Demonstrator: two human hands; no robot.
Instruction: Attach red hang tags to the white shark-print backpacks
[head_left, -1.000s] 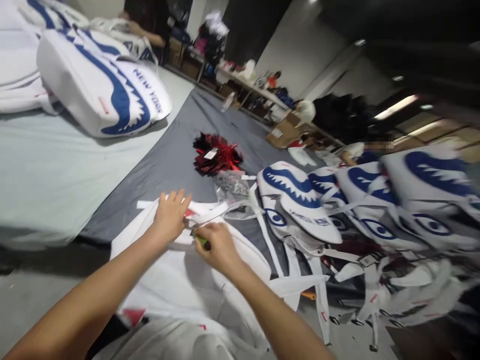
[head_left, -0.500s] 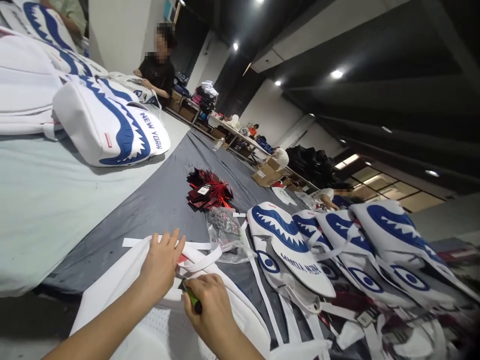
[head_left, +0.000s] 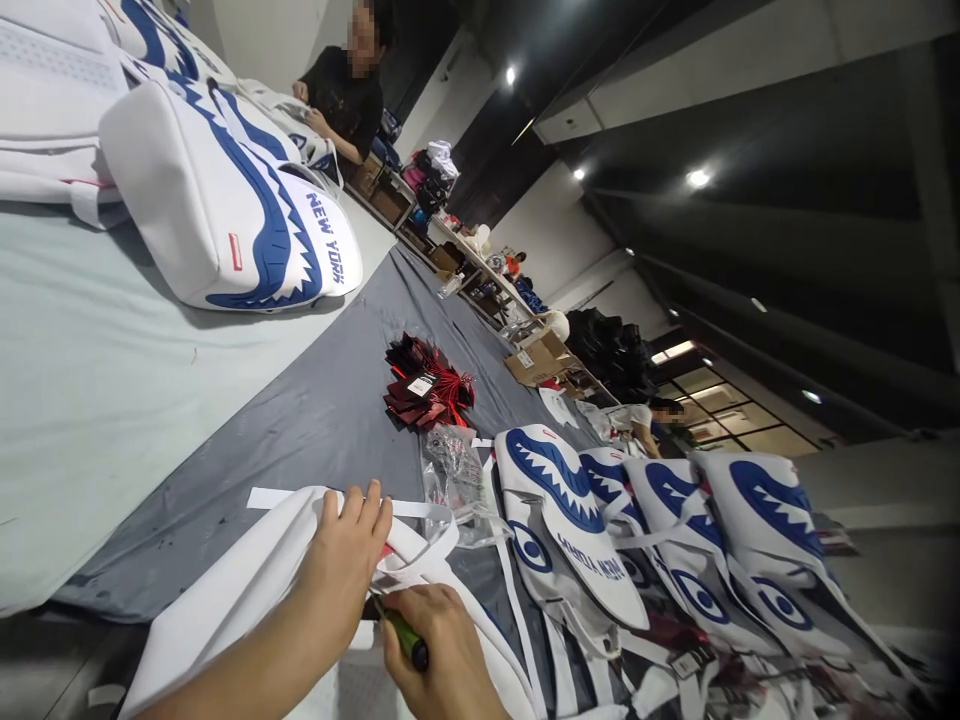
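A: White backpack (head_left: 247, 600) lies flat at the near edge of the grey cloth (head_left: 315, 420), under both hands.
B: And the row of 4 shark-print bags (head_left: 675, 520)?
A: Just to its right.
B: Left hand (head_left: 345, 565)?
A: Flat on the backpack's straps (head_left: 420, 545), fingers spread, gripping nothing.
B: Right hand (head_left: 442, 650)?
A: Fist closed around a green-handled tool (head_left: 405, 637).

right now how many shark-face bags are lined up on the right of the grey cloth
4: nearest bag beside the clear plastic packet, second bag, third bag, fourth bag farthest right. They overlap, so more may be hidden past the frame's edge.
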